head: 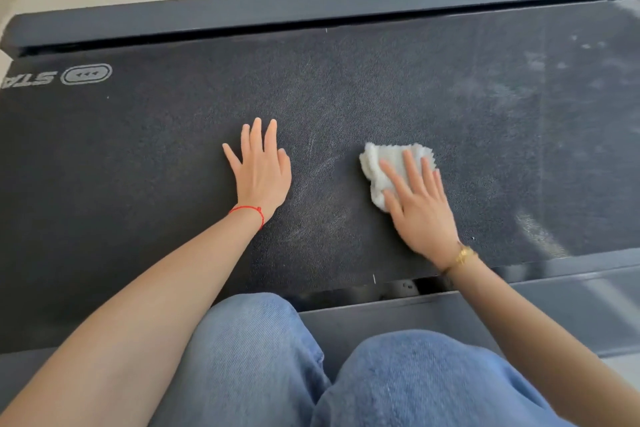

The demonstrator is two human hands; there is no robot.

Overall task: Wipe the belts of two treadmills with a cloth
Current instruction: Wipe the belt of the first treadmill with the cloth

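Right hand on cloth (flat-fingered)

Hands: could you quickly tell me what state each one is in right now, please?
Left hand: open, flat on the belt, holding nothing.
Right hand: open, straight fingers pressing the white cloth onto the belt.

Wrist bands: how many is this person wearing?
2. A thin red string bracelet circles the wrist of the left hand, which lies flat on the dark belt. A gold bracelet sits on the right wrist. None seems hidden; both forearms are bare.
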